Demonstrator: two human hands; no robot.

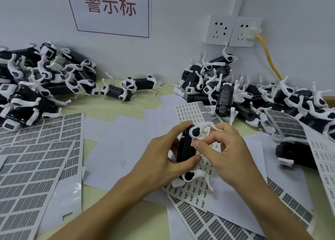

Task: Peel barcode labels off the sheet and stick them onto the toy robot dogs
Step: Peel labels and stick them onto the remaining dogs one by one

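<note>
A black toy robot dog (184, 147) with white legs is held above the table's middle. My left hand (163, 160) grips its body from the left, fingers curled round it. My right hand (224, 149) presses a small white barcode label (194, 142) onto the dog's side with thumb and forefinger. Under the hands lies a label sheet (197, 190) with small printed labels. A larger barcode sheet (32, 160) covers the left of the table.
Piles of robot dogs lie at the back left (41, 82) and back right (253, 98); two dogs (126, 89) lie between them. More label sheets (226, 227) and white backing paper (116, 140) cover the table. A yellow cable (268, 58) hangs from a wall socket.
</note>
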